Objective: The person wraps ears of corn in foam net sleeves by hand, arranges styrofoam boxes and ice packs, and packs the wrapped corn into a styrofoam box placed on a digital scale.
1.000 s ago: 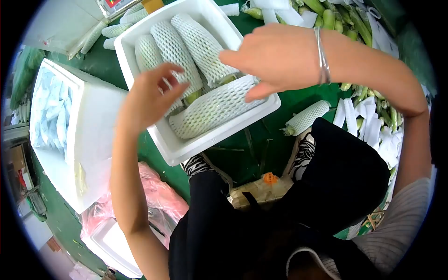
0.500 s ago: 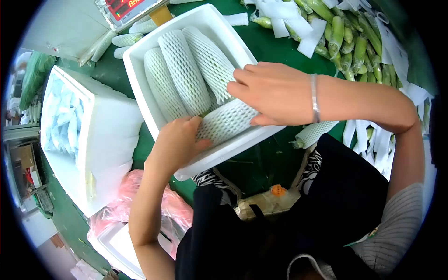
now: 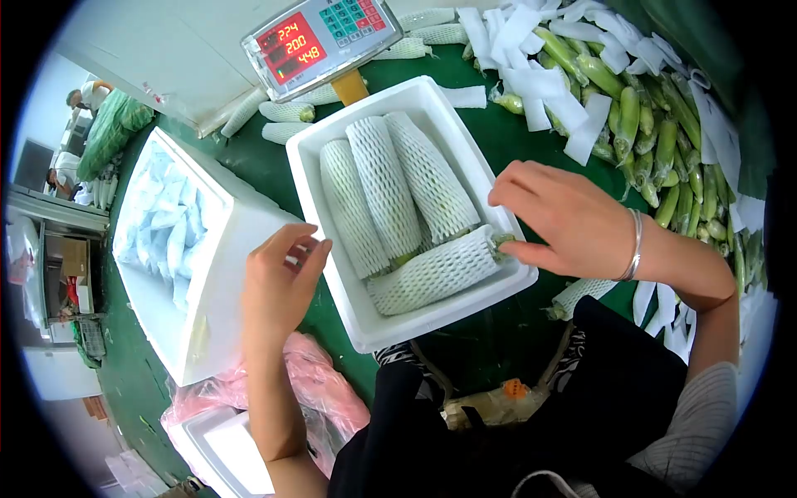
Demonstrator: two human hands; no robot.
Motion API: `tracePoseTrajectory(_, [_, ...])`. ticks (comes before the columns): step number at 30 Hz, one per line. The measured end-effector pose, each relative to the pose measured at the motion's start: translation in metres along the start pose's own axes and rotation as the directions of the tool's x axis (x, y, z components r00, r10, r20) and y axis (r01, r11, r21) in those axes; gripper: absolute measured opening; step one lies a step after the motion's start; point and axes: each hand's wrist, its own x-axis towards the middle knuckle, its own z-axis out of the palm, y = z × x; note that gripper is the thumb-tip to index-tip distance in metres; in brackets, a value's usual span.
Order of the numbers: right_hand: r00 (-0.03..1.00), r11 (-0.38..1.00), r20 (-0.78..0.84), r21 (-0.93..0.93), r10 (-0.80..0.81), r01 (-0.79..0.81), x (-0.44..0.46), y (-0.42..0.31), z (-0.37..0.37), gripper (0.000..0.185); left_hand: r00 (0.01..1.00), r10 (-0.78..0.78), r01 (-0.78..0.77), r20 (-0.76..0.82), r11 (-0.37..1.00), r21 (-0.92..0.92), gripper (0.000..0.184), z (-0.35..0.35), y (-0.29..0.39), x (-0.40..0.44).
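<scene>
A white foam box [image 3: 360,325] sits on the green floor, holding several corn-like pieces in white foam net sleeves. Three netted pieces lie side by side lengthwise, and another netted piece [image 3: 436,272] lies across the near end. My left hand [image 3: 284,270] hovers by the box's left side, fingers apart and holding nothing. At the right rim is my right hand [image 3: 560,217], fingers spread, its thumb near the end of the crosswise piece. No object is in it.
Behind the box stands a scale display [image 3: 322,41] with lit red digits. A foam box of ice packs [image 3: 176,241] is at left, pink plastic [image 3: 320,382] below. Wrapped green ears [image 3: 631,124] are heaped at right. Two people are at the far left.
Both hands have come off the crosswise netted piece and moved apart, to either side of the box. The view has shifted, showing more of the scale display.
</scene>
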Motion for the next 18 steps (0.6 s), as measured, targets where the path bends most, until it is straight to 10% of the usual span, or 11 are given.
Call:
tracePoseTrajectory(5, [0.967,0.991,0.217,0.046,-0.133,0.126,0.028,0.007,0.041,0.041,0.995,0.093,-0.094,0.035,0.995,0.025,0.040,0.034,-0.014,0.044])
tracePoseTrajectory(10, [0.616,0.997,0.785,0.027,-0.062,0.066,0.084,0.003,0.080,0.049,0.993,0.085,-0.101,0.082,0.970,0.221,0.076,0.112,-0.014,0.095])
tracePoseTrajectory(18, [0.719,0.857,0.636,0.173,0.279,-0.486,-0.004,0.001,-0.059,0.057,0.972,-0.079,0.015,0.221,0.960,0.278,0.101,0.141,-0.026,0.112])
